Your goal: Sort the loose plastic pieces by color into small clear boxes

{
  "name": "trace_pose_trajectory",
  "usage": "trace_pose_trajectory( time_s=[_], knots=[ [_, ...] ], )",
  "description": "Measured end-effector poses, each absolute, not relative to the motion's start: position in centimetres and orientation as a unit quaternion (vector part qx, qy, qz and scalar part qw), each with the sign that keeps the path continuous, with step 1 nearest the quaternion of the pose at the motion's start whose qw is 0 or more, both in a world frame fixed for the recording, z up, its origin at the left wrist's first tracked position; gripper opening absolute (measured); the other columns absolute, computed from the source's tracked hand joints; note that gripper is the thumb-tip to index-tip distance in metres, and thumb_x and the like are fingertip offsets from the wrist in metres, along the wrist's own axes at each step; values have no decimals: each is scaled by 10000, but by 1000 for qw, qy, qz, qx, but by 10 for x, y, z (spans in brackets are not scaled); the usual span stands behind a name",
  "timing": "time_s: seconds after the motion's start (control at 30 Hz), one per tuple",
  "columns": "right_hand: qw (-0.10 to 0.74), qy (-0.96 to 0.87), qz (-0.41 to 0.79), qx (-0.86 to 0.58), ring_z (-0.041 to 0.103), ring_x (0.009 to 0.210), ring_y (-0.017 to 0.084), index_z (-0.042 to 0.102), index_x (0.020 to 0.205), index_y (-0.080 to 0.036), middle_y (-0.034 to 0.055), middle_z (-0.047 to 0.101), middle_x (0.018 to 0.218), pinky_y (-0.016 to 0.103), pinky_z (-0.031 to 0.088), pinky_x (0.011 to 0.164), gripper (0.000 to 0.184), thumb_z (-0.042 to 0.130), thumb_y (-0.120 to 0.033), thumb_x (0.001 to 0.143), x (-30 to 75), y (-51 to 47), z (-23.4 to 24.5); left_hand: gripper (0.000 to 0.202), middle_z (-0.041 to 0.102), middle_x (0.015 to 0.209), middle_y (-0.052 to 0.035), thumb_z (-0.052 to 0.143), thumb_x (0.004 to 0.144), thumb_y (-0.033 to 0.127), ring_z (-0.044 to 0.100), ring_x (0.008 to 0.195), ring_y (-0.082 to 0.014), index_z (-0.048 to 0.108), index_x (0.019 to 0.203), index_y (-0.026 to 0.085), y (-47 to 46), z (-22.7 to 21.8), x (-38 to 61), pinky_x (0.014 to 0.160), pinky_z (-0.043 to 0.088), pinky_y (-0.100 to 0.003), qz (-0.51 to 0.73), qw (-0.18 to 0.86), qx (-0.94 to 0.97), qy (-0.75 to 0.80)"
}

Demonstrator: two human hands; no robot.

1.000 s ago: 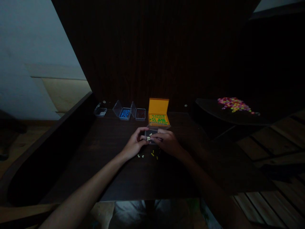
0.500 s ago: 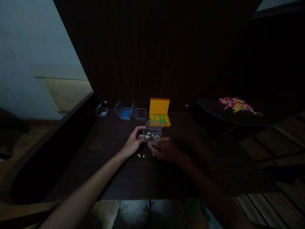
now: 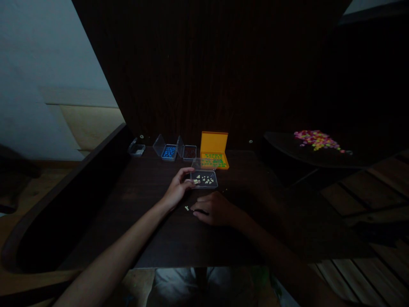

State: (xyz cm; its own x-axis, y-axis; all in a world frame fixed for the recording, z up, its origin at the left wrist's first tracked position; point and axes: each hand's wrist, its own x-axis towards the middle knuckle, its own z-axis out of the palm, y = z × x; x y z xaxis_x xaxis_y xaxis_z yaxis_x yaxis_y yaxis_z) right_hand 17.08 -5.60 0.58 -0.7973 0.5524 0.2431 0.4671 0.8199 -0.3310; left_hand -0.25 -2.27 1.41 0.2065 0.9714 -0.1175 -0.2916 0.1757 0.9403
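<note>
My left hand point(image 3: 177, 188) grips the left side of a clear plastic box point(image 3: 211, 186), with the thumb at the near edge. Its hinged lid stands open at the back, and several small cream pieces point(image 3: 207, 181) lie inside. Low over the table, in front of the box, is my right hand point(image 3: 212, 209), its thumb and forefinger pinched at a small cream piece that their tips mostly cover. Just left of those fingertips another cream piece point(image 3: 186, 208) rests on the dark table. A tiny pale bit point(image 3: 226, 189) lies right of the box.
Behind the box stands an open yellow case point(image 3: 214, 143) with green pieces. To its left are open clear boxes with brown pieces point(image 3: 189, 152) and blue pieces point(image 3: 169, 152), then another clear box point(image 3: 136, 150). Pink and yellow beads point(image 3: 318, 140) are heaped on a shelf at right.
My right hand has moved from the box's front edge down and left to the loose cream pieces, now covering one of them. My left hand still holds the box, which has barely shifted.
</note>
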Motion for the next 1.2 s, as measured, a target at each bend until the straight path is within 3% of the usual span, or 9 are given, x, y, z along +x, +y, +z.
trace_pose_trajectory(
  time_s=[0.37,0.57,0.73,1.2],
  knots=[
    [152,-934,134,-294,631,664,131,695,868,-175,24,719,796,229,364,594,114,587,-210,862,170,-55,9,481,644,850,13,639,604,115,656,847,-178,551,1069,202,-24,16,-1,866,468,-334,488,652,419,400],
    [246,-884,175,-358,570,543,93,715,909,-198,-26,675,644,205,383,579,136,603,-265,873,179,-51,25,466,628,798,23,628,608,107,611,759,-135,569,1062,194,-23,15,-2,755,463,-263,484,637,433,414],
    [339,-833,120,-421,621,625,118,726,916,-184,21,727,778,228,434,656,186,578,-294,890,198,-36,27,456,629,815,31,620,606,90,584,721,-108,586,1048,196,-24,15,-1,746,455,-244,479,632,444,416],
    [235,-849,96,-463,615,600,126,741,873,-205,8,718,693,234,370,608,141,627,-285,852,207,-29,27,493,644,760,26,638,639,109,628,748,-139,509,1110,179,-29,15,2,779,473,-285,421,662,505,360]
  ],
)
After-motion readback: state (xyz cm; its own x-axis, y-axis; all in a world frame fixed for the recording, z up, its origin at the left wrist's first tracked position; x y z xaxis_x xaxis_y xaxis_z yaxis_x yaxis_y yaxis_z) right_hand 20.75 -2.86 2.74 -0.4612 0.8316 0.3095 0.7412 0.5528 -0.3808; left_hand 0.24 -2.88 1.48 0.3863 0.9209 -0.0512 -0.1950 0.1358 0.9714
